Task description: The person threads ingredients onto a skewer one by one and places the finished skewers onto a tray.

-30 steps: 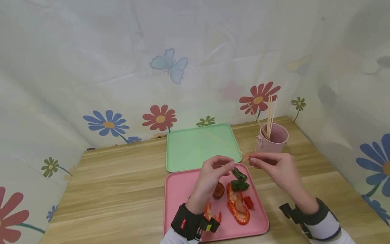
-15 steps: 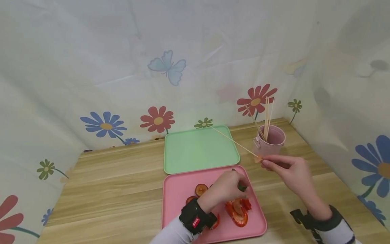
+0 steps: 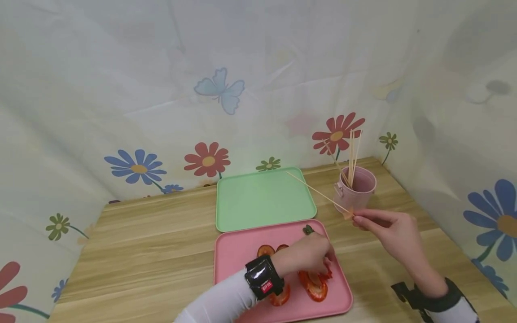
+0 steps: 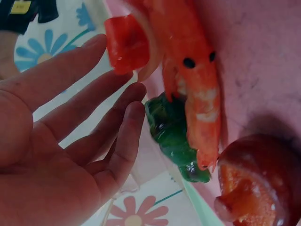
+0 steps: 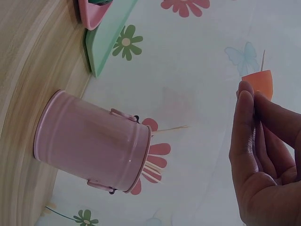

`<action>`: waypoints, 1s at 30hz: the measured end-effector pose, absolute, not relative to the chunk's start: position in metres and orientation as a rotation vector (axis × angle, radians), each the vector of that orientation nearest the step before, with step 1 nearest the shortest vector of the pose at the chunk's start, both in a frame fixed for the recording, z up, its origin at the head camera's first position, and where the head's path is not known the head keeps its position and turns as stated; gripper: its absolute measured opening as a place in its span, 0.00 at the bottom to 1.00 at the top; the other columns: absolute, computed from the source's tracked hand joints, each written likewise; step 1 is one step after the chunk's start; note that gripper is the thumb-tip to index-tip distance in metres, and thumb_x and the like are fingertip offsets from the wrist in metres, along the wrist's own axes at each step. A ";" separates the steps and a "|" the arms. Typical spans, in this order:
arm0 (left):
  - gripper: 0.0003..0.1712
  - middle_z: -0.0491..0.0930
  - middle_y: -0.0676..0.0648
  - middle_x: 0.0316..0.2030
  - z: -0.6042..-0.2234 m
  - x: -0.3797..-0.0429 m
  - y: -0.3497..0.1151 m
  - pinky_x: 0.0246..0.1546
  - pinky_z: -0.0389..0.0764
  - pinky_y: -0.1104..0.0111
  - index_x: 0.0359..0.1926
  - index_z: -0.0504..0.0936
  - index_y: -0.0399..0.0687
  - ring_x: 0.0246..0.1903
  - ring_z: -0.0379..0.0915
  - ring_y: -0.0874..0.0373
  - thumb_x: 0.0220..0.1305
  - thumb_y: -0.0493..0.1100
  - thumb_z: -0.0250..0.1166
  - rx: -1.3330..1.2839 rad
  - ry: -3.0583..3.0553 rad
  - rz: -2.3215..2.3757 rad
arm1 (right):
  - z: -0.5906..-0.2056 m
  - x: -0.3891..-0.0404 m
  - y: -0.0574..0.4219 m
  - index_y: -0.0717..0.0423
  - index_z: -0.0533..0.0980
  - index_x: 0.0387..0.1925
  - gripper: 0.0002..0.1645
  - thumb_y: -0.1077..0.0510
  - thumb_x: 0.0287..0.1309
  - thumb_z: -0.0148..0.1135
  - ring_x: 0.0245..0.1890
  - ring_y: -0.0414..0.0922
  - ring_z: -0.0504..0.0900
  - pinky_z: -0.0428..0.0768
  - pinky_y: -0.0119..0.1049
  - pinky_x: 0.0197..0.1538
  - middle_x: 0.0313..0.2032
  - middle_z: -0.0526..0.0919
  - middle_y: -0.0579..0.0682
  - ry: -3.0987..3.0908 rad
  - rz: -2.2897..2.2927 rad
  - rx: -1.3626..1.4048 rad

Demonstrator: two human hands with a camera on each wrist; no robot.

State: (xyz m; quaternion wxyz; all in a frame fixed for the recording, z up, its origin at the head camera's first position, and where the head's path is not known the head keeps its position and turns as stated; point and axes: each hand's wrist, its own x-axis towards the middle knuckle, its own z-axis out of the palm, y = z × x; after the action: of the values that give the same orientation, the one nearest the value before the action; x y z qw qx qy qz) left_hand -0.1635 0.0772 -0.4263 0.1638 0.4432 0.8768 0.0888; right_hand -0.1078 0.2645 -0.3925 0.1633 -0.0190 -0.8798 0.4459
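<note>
My right hand (image 3: pixel 397 233) pinches a thin wooden skewer (image 3: pixel 317 192) near one end. A small orange piece (image 5: pixel 263 80) is threaded on it, right at the fingertips. Reaching over the pink tray (image 3: pixel 228 278), my left hand (image 3: pixel 304 255) is at a red chunk (image 4: pixel 127 44) that looks like pepper. In the left wrist view its fingers are extended beside that chunk. A red shrimp (image 4: pixel 190 52), a dark green piece (image 4: pixel 171 134) and a brown mushroom (image 4: pixel 256 179) lie close by. My left hand and wrist hide part of the tray's food in the head view.
Behind the pink tray lies a light green tray (image 3: pixel 264 202). A pink bucket (image 3: pixel 355 190) with several skewers standing in it is at the back right. A floral sheet (image 3: pixel 250 89) hangs behind the wooden table (image 3: pixel 153 251).
My left hand has moved from beside the skewer down to the tray, passing over the green pieces toward the red chunk. My right hand has shifted slightly right and down, still pinching the skewer.
</note>
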 end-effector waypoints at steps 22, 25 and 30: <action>0.08 0.73 0.58 0.21 -0.433 -0.157 0.081 0.17 0.69 0.79 0.27 0.81 0.55 0.21 0.68 0.67 0.49 0.45 0.75 1.271 2.454 0.145 | -0.390 -0.112 0.260 0.61 0.83 0.41 0.15 0.55 0.55 0.67 0.30 0.27 0.83 0.81 0.24 0.34 0.35 0.87 0.56 -2.531 1.268 -0.051; 0.09 0.74 0.58 0.21 -0.431 -0.159 0.080 0.19 0.70 0.79 0.29 0.82 0.55 0.22 0.69 0.66 0.48 0.44 0.75 1.257 2.427 0.219 | -0.390 -0.112 0.260 0.61 0.83 0.42 0.15 0.56 0.55 0.67 0.31 0.27 0.83 0.80 0.22 0.34 0.35 0.87 0.57 -2.534 1.277 -0.056; 0.10 0.75 0.60 0.22 -0.429 -0.161 0.079 0.22 0.69 0.81 0.29 0.84 0.55 0.24 0.69 0.69 0.45 0.43 0.77 1.260 2.413 0.321 | -0.390 -0.111 0.261 0.61 0.83 0.43 0.16 0.55 0.55 0.67 0.31 0.27 0.83 0.81 0.23 0.34 0.36 0.87 0.57 -2.549 1.292 -0.082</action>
State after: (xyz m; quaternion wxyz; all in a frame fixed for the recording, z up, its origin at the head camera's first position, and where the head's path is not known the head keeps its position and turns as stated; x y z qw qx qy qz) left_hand -0.1610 0.0793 -0.4294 0.1988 0.4505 0.8628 0.1148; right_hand -0.1113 0.2606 -0.3903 0.1408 -0.0285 -0.8828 0.4473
